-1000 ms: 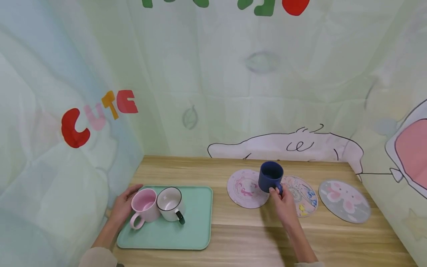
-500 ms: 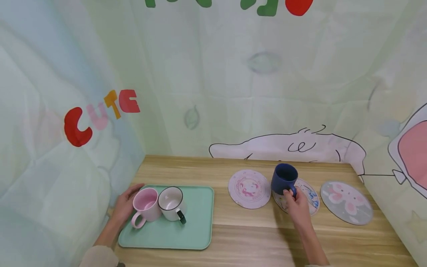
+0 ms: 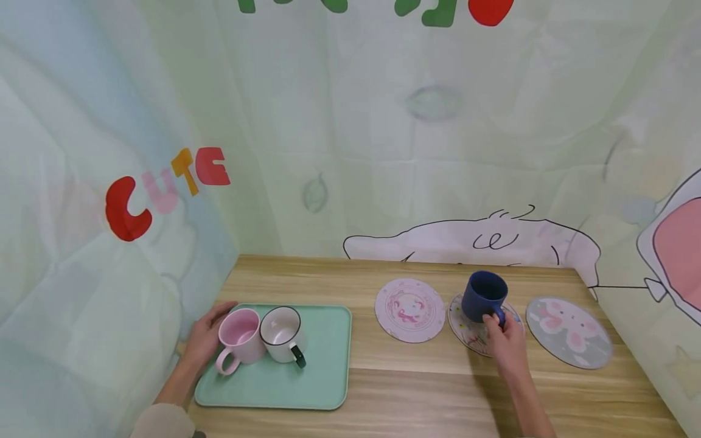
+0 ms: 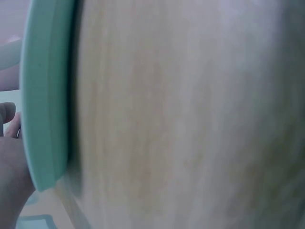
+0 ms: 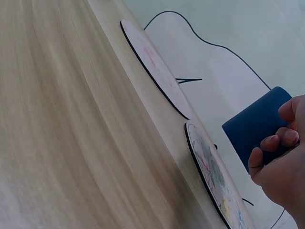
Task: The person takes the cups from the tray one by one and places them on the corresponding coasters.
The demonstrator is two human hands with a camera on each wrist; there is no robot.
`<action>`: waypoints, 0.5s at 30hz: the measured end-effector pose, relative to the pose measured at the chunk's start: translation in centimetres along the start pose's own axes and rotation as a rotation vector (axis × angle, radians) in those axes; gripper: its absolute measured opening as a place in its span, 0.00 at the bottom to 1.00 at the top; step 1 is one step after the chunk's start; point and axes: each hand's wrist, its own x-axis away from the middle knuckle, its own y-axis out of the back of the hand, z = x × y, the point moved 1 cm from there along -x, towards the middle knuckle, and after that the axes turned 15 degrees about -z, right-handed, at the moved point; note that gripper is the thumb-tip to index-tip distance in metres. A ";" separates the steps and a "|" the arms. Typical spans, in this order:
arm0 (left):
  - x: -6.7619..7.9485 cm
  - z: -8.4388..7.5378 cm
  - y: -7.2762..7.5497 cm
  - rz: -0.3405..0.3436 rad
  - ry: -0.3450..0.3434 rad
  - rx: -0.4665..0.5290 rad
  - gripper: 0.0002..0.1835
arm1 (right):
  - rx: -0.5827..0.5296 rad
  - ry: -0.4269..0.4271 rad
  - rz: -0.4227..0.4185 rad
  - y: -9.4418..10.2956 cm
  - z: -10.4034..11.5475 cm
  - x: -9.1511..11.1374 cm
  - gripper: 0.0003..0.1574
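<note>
Head view: towards four o'clock the right hand (image 3: 508,348) grasps a dark blue mug (image 3: 476,304) by its handle, over a patterned coaster (image 3: 472,336); a pink coaster (image 3: 409,310) lies at the mug's nine o'clock, a grey coaster (image 3: 569,333) between its three and four. At eight o'clock the left hand (image 3: 201,342) lies by the edge of a green tray (image 3: 296,386), just beside a pink mug (image 3: 247,345), with a white mug (image 3: 278,348) at that mug's three o'clock. Left wrist view: the tray's rim fills ten o'clock, the hand partly showing at eight; whether it grips, I cannot tell. Right wrist view: the blue mug is at three o'clock, fingers curled at its handle, its base clear of the patterned coaster
</note>
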 end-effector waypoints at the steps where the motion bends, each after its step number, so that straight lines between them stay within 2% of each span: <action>1: 0.0 0.0 0.0 0.001 0.000 0.000 0.25 | -0.002 -0.004 -0.003 0.2 0.0 -0.1 0.17; 7: -0.2 0.0 -0.1 0.002 0.001 -0.013 0.25 | -0.012 -0.011 -0.031 0.9 -0.1 -0.5 0.18; 11: -0.1 -0.1 -0.1 0.002 0.005 -0.026 0.26 | 0.033 -0.016 -0.064 1.5 0.0 -0.7 0.19; 15: -0.1 0.0 -0.1 0.006 0.013 -0.038 0.26 | 0.048 -0.068 -0.074 2.1 0.3 -1.1 0.26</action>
